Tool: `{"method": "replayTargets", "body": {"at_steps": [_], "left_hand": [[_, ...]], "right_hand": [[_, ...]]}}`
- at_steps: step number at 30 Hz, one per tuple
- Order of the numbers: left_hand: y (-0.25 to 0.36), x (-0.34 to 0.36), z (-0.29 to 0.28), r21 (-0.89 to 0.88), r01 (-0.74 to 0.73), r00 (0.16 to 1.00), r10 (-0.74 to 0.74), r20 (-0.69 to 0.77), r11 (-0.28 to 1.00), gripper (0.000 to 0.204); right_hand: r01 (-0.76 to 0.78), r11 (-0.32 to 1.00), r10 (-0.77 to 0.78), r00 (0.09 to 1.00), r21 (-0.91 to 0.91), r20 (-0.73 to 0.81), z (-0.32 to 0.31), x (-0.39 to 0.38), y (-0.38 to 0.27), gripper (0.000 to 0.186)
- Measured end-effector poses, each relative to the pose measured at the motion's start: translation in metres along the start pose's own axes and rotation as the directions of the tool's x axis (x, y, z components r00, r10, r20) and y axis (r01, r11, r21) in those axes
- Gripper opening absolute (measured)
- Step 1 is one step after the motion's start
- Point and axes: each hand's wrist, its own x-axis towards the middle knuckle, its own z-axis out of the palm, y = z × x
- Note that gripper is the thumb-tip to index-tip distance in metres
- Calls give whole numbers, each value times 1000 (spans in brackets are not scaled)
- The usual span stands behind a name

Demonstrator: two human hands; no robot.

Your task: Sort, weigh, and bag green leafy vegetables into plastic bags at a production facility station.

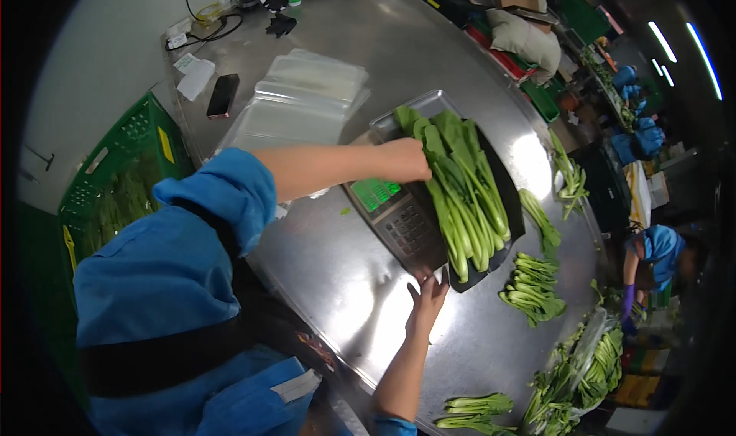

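Observation:
My left hand (405, 158) is closed on the leaves of long-stemmed leafy greens (468, 206), which lie on a black tray (512, 198) atop a digital scale (406, 233) with a green lit display (374, 193). My right hand (429, 298) is open at the near edge of the scale and tray, fingers apart. A stack of clear plastic bags (291, 106) lies left of the scale.
The steel table (383, 14) holds a phone (223, 95), cables, more greens (533, 290) and a bagged pile (590, 367). A green crate (115, 175) stands left. Co-workers in blue (655, 259) and further crates are at the right.

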Motion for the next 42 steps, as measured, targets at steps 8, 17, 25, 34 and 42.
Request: {"method": "replayTargets", "body": {"at_steps": [8,17,25,34,42], "left_hand": [[82,2,-65,-862,3,876,-417,-242,508,24],[151,-26,39,-601,252,874,-89,478,-759,57],[181,-88,5,-346,79,922,-64,382,-935,62],[173,-152,-27,-442,34,885,-178,430,-897,63],[145,-206,-13,-430,89,960,-38,278,-898,67]], "right_hand": [[-160,589,102,987,792,123,-32,15,-33,53],[2,922,13,999,388,-36,-62,-27,-23,64],[15,954,-28,999,298,39,-55,-103,-56,68],[58,972,-45,997,226,-61,6,-165,-84,75],[76,974,-55,993,215,-102,66,-206,-77,72]]}}
